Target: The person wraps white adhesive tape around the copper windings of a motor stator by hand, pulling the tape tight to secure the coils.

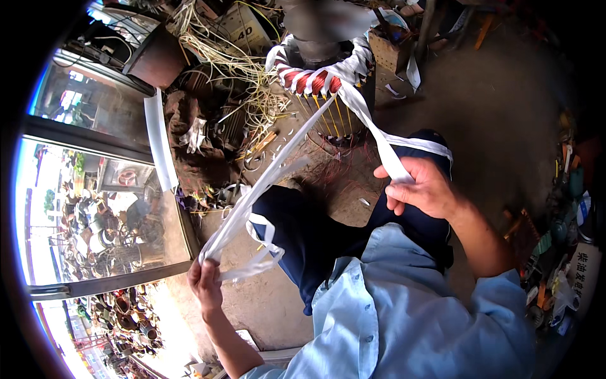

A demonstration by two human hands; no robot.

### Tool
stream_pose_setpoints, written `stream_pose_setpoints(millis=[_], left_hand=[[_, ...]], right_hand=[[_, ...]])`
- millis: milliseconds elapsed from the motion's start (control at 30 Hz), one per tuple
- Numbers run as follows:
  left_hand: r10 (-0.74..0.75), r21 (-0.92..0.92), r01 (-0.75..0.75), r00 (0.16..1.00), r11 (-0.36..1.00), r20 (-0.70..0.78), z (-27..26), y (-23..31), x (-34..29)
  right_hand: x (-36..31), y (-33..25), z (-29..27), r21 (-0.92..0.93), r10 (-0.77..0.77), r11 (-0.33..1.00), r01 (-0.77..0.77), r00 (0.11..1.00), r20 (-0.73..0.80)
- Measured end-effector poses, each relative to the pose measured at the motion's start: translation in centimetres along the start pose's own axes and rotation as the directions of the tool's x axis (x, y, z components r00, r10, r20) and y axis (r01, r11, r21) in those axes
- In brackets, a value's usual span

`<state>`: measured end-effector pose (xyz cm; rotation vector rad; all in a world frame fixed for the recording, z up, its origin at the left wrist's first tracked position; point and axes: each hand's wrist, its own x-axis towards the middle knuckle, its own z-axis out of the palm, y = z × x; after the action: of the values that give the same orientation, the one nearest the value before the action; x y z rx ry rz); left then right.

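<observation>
Ahead of me stands a motor stator (pixel 334 112), its red copper winding (pixel 315 80) bound round the top with white cloth tape (pixel 287 60). Yellow strips show in its slots. Out at the left, my left hand (pixel 205 284) is closed around a gathered length of white tape (pixel 249 201) that stretches taut up to the winding. Loose loops of it hang beside that hand. Over my right knee, my right hand (pixel 420 189) pinches another stretch of the tape (pixel 372 125) between thumb and fingers, and this too runs up to the winding.
A dark blurred round object (pixel 325 22) rises above the stator. Tangled pale wire (pixel 221 50) and a brown cloth heap (pixel 189 139) lie to its left. A glass-paned door (pixel 113 221) stands at the left. Clutter and a lettered box (pixel 582 271) line the right edge.
</observation>
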<state>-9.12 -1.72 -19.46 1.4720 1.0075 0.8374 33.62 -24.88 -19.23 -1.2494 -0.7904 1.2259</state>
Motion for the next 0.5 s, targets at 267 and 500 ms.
stream_pose_setpoints(millis=[267, 500], left_hand=[[-0.117, -0.005, 0.5, 0.193, 0.866, -0.974, -31.2, -8.5, -18.3], [-0.312, -0.371, 0.159, 0.861, 0.915, -0.402, -8.5, -2.1, -2.1]], right_hand=[[4.7, -0.2, -0.4, -0.038, -0.01, 0.999, 0.012, 0.998, 0.064], [2.4, 2.1, 0.6, 0.105, 0.052, 0.992, -0.068, 0.987, 0.152]])
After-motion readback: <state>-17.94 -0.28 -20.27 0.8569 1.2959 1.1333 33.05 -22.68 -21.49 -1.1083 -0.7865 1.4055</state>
